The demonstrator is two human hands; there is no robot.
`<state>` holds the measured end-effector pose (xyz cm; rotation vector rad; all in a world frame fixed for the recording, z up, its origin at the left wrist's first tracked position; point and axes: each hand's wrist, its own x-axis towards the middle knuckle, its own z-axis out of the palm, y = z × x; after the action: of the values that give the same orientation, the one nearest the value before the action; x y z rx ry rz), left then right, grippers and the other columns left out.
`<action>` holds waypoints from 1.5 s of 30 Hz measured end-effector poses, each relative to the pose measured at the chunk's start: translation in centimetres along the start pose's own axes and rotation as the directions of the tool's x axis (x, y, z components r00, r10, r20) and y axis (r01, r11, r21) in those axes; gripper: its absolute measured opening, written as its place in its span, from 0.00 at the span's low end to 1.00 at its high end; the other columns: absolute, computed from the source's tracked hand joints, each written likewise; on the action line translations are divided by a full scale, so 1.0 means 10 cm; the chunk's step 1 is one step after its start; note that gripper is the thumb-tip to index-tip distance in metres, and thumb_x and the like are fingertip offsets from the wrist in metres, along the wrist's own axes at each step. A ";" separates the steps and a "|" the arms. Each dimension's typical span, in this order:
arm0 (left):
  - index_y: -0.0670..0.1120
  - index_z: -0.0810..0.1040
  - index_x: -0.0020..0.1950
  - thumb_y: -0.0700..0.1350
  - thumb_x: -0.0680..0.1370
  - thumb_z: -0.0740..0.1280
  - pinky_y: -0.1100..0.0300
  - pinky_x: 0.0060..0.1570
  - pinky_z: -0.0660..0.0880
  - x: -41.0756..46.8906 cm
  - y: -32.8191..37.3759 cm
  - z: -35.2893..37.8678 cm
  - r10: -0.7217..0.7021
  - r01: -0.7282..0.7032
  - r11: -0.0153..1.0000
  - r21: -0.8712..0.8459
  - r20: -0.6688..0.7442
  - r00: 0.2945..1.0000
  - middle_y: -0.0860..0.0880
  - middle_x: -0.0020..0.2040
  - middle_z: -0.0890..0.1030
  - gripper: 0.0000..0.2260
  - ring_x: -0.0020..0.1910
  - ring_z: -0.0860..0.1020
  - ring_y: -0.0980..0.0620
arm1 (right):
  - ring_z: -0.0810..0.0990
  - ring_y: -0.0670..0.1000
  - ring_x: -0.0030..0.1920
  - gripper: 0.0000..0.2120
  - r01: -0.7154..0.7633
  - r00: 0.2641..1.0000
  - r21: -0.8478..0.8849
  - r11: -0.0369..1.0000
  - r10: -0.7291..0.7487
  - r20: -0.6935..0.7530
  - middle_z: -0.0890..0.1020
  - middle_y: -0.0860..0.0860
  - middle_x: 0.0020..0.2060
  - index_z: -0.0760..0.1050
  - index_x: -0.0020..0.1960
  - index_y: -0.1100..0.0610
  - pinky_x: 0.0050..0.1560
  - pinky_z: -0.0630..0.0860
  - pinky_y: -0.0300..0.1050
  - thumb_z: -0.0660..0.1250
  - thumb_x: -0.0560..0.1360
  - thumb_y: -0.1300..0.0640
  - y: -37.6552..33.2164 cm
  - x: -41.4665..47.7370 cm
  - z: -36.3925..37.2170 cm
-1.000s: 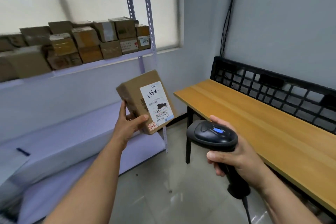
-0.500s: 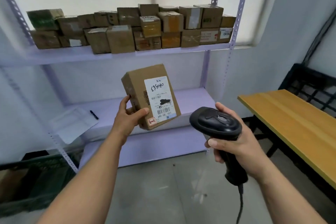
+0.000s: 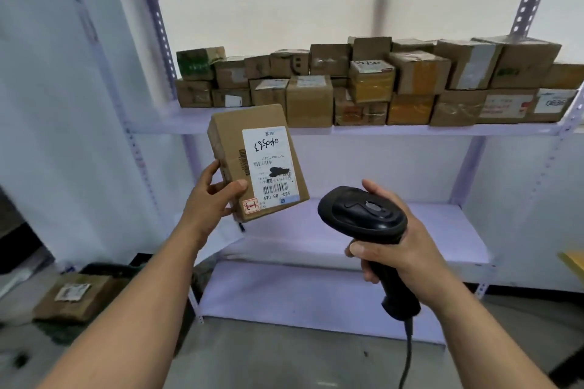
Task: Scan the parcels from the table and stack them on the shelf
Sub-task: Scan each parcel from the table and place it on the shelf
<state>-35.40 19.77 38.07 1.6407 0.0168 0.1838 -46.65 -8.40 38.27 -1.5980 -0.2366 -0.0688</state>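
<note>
Parcel (image 3: 252, 161) held up before the shelf (image 3: 410, 129), below the stacked boxes (image 3: 373, 85). Left hand (image 3: 211, 202) grips one lower corner only; a slip could drop it. Brown carton, white label, inverted handwriting. Right hand (image 3: 401, 246) wraps the scanner (image 3: 363, 215) handle.

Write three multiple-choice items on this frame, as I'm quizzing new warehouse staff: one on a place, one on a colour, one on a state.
1. The stacked parcels sit on: A the floor; B the second shelf from the top; C the lowest shelf.
2. The barcode scanner is: A yellow; B white; C black.
3. The parcel beside it is: A gripped by the left hand; B lying on a shelf; C under an arm.
B, they line that board; C, its casing is black; A, thumb and fingers clamp it.
</note>
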 end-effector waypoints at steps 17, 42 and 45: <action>0.54 0.66 0.74 0.48 0.78 0.68 0.60 0.38 0.78 1.55 0.20 -0.50 0.081 -0.081 0.997 0.009 -0.188 0.979 0.45 0.61 0.79 0.25 0.47 0.82 0.55 | 0.77 0.57 0.26 0.45 0.014 0.999 -0.006 1.000 -0.014 0.034 0.85 0.53 0.41 0.68 0.66 0.34 0.29 0.75 0.48 0.81 0.60 0.65 0.17 1.40 0.21; 0.58 0.53 0.79 0.64 0.72 0.69 0.51 0.64 0.71 3.32 0.11 -0.62 0.075 -0.073 0.997 -0.018 0.323 0.944 0.51 0.68 0.71 0.40 0.63 0.73 0.49 | 0.78 0.59 0.28 0.46 -0.017 0.948 -0.077 0.997 -0.008 -0.318 0.84 0.55 0.47 0.66 0.72 0.39 0.31 0.78 0.50 0.81 0.62 0.64 0.35 2.37 1.23; 0.55 0.48 0.80 0.48 0.74 0.74 0.55 0.63 0.69 3.31 -0.02 -0.59 0.144 -0.173 0.983 0.058 0.335 0.931 0.51 0.67 0.71 0.44 0.62 0.71 0.53 | 0.77 0.59 0.28 0.43 -0.011 0.936 -0.090 0.996 -0.021 -0.352 0.84 0.54 0.44 0.66 0.70 0.38 0.30 0.77 0.51 0.77 0.63 0.64 0.33 2.35 1.29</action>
<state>-3.48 29.69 41.91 1.7430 -0.3697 0.0300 -24.36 6.86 38.92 -1.6436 0.0436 -0.3720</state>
